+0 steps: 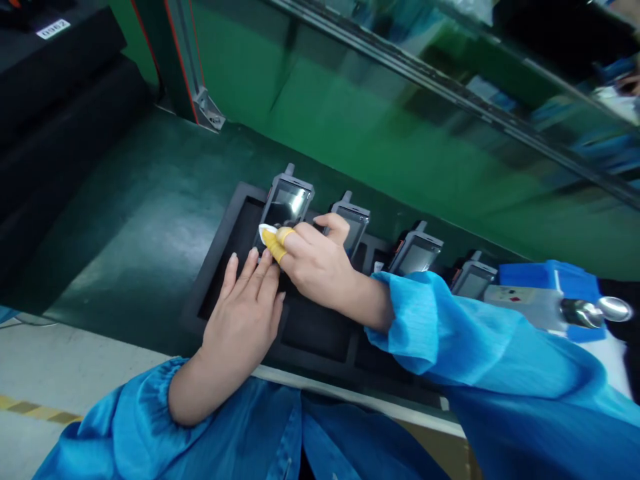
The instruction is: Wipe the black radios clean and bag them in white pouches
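Apparently, wiping is in hand: a white cloth point(266, 231) is pinched between the curled fingers of the right hand point(320, 263) at the lower front of the leftmost radio point(287, 201), set at the far side of a black tray point(221, 248). The left hand point(245, 317) is laid flat, nothing gripped. For further strokes, steadiness of the radio is probably required.

Left grip point(245, 307) flat, right grip point(317, 267) pinched
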A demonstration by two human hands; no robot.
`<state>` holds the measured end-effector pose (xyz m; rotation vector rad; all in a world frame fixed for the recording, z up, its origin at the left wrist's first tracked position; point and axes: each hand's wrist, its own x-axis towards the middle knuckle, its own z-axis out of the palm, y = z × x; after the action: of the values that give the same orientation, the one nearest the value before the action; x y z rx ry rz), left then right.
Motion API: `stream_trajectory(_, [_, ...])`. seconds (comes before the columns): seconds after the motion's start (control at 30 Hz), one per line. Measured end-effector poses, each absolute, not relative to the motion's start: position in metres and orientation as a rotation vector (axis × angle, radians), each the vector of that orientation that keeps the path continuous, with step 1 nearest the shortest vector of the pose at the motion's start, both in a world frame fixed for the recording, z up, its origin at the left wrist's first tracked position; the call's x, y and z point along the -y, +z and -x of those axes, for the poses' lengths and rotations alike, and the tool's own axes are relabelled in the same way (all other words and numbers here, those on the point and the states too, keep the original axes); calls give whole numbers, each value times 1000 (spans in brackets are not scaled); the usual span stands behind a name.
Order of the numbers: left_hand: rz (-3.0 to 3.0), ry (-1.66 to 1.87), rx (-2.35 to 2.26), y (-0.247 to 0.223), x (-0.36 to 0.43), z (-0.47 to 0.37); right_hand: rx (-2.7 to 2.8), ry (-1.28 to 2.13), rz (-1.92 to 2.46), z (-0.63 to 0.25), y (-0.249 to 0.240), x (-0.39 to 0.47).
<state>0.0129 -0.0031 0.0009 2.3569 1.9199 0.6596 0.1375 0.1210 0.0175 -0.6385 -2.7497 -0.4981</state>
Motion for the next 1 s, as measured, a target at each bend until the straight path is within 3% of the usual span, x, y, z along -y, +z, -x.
stream_trajectory(0.2, [-2341, 642, -1925, 2, 3, -13, 2615, -638, 931, -125, 22, -141])
stream_trajectory(0.33, [-2354, 648, -1914, 1, 3, -13, 2663, -631, 690, -126, 21, -129])
stream_trajectory(0.4, [-2363, 658, -1912, 1, 3, -13, 2680, -610, 604, -127, 20, -122])
stream_trajectory(0.6, [-2333, 628, -1895, -2, 3, -12, 2657, -323, 1123, -118, 28, -145])
stream_trajectory(0.73, [-2344, 620, -1887, -2, 3, -12, 2628, -126, 1168, -124, 33, -152])
stream_trajectory(1.0, [-2377, 604, -1887, 0, 2, -12, 2622, -273, 1146, -154, 14, -129])
